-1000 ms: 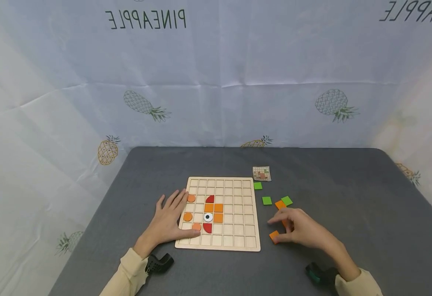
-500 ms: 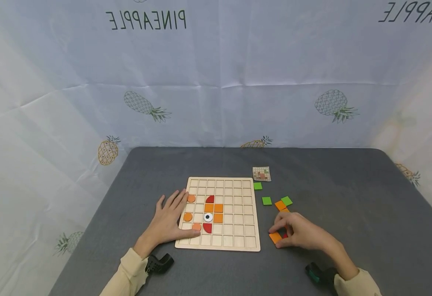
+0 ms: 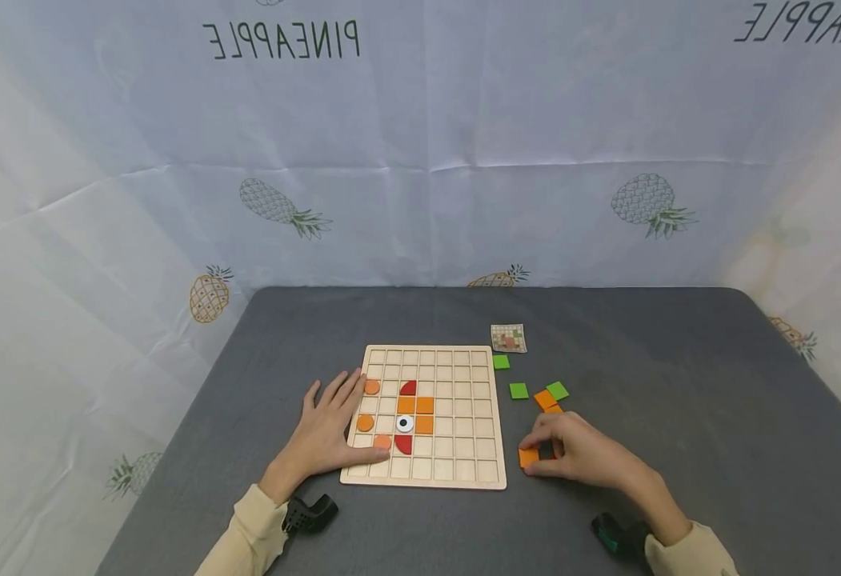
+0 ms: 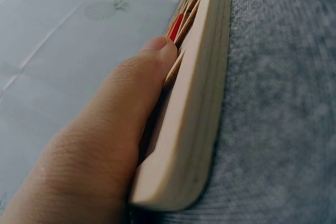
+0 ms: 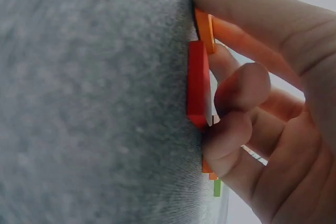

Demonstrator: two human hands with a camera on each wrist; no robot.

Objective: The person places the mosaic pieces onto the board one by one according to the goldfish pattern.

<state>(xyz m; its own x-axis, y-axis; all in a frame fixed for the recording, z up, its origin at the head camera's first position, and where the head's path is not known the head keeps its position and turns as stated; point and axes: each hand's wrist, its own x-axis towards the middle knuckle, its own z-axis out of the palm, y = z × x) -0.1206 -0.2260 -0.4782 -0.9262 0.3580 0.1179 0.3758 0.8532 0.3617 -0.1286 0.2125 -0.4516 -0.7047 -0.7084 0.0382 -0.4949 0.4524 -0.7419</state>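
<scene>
My left hand (image 3: 330, 428) rests on the left side of a wooden grid board (image 3: 463, 452), fingers spread and thumb lying along its front left corner. On the board sit orange squares (image 3: 424, 424), orange discs (image 3: 366, 422), two red quarter-circles (image 3: 403, 444) and a round eye piece (image 3: 405, 423). Right of the board, my right hand (image 3: 582, 452) pinches an orange square tile (image 3: 528, 457) between thumb and forefinger, close over the table. A red piece (image 5: 197, 80) stands out beneath the curled fingers in the right wrist view; the hand hides it in the head view.
Green squares (image 3: 518, 391) and more orange squares (image 3: 545, 399) lie loose beyond my right hand. A small printed pattern card (image 3: 509, 338) lies at the board's far right corner. Behind the dark table (image 3: 643, 336) hangs a pineapple-print cloth (image 3: 535, 120).
My right hand has taken the orange square between thumb and forefinger, turned it straighter and shifted it slightly left and away from me. The left hand has stayed put.
</scene>
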